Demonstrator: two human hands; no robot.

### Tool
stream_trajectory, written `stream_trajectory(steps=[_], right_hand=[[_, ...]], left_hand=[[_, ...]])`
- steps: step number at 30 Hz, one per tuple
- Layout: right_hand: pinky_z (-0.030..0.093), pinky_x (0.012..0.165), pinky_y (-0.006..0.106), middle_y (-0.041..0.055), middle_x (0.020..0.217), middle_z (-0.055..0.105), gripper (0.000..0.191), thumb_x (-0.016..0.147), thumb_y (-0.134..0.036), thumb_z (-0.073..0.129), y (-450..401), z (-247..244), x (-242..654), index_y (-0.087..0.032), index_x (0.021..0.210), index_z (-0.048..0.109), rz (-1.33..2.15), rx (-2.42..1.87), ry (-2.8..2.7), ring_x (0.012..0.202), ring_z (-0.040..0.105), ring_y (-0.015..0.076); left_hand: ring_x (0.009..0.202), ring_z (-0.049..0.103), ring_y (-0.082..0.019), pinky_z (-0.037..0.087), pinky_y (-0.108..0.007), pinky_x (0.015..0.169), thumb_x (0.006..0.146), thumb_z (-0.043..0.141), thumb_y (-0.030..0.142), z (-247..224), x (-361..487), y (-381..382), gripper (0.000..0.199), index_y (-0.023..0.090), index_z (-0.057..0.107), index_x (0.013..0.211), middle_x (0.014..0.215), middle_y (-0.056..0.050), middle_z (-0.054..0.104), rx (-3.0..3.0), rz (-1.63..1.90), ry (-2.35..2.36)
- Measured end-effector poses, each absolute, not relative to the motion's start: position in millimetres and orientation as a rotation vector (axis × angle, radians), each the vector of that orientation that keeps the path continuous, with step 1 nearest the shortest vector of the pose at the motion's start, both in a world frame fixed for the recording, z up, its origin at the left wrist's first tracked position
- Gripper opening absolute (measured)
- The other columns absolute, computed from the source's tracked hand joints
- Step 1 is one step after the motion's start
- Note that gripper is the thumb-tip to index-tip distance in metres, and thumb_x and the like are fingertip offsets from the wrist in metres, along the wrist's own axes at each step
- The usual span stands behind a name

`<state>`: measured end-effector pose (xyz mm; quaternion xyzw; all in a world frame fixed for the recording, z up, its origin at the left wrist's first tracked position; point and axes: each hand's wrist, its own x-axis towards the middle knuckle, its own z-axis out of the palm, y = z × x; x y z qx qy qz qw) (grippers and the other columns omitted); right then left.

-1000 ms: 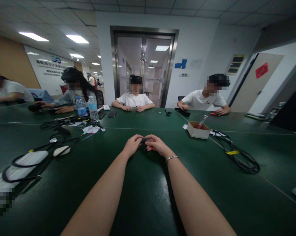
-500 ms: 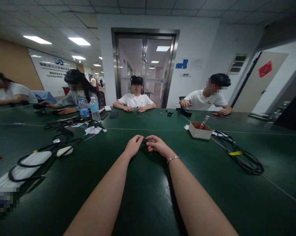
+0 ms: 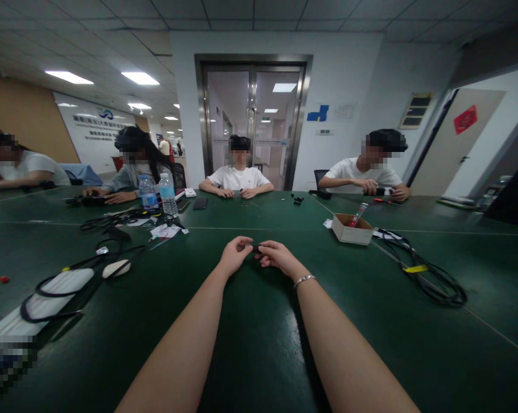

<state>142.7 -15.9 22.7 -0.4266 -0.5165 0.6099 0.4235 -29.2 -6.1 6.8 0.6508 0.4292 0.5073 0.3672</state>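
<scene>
My two hands meet above the green table (image 3: pixel 259 321), around one small black object (image 3: pixel 256 248) whose kind I cannot make out. My right hand (image 3: pixel 281 259), with a silver bracelet (image 3: pixel 304 280) at the wrist, pinches its right end between thumb and fingers. At the other end, my left hand (image 3: pixel 235 255) has its thumb against the object, and its index finger is arched a little above it. The fingers cover most of the object.
An open box (image 3: pixel 352 232) and coiled black cable (image 3: pixel 431 278) lie to the right. On the left are a white power strip (image 3: pixel 61 295), a mouse (image 3: pixel 116 268), tangled cables and two water bottles (image 3: pixel 167 195). Several people in headsets sit around the table.
My left index finger has lifted slightly from the black object, which has turned a little. Across the table at right, a person's hand has moved down to a dark thing.
</scene>
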Motion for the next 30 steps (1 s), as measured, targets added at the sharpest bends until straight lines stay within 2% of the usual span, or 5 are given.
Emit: stream_trajectory(steps=[11,15,18,23,30], right_hand=[[0.053,0.046,0.020,0.0110,0.061,0.067,0.024,0.095,-0.030,0.051,-15,21,142,-0.011,0.081,0.053,1.512,-1.093,-1.283,0.044,0.060,0.0120],[0.052,0.045,0.020,0.0106,0.060,0.066,0.024,0.097,-0.029,0.048,-13,20,141,-0.010,0.083,0.052,1.511,-1.095,-1.290,0.043,0.059,0.0120],[0.053,0.045,0.019,0.0100,0.061,0.066,0.023,0.097,-0.026,0.047,-12,20,141,-0.010,0.082,0.053,1.502,-1.101,-1.298,0.044,0.059,0.0115],[0.054,0.048,0.019,0.0106,0.063,0.067,0.021,0.096,-0.024,0.050,-13,20,141,-0.010,0.082,0.054,1.489,-1.104,-1.318,0.046,0.060,0.0111],[0.053,0.046,0.019,0.0097,0.063,0.067,0.023,0.097,-0.022,0.048,-16,22,141,-0.010,0.078,0.053,1.489,-1.120,-1.312,0.044,0.059,0.0105]], left_hand=[[0.095,0.060,-0.020,0.047,-0.034,0.086,0.071,0.069,0.025,9,-31,-7,0.028,0.015,0.063,0.096,0.099,-0.009,0.064,1.654,1.324,0.957],[0.081,0.063,-0.017,0.047,-0.026,0.065,0.076,0.064,0.037,9,-29,-9,0.039,0.016,0.057,0.108,0.098,-0.009,0.064,1.563,1.263,1.037],[0.062,0.058,-0.012,0.041,-0.022,0.053,0.082,0.053,0.042,6,-27,-7,0.037,0.016,0.055,0.109,0.085,-0.006,0.062,1.515,1.210,1.138],[0.065,0.055,-0.012,0.042,-0.022,0.056,0.077,0.059,0.033,0,-28,-2,0.033,0.017,0.058,0.107,0.080,-0.003,0.059,1.603,1.244,1.157],[0.069,0.054,-0.013,0.041,-0.024,0.062,0.080,0.053,0.034,-1,-27,-1,0.031,0.017,0.060,0.105,0.077,-0.002,0.059,1.670,1.238,1.150]])
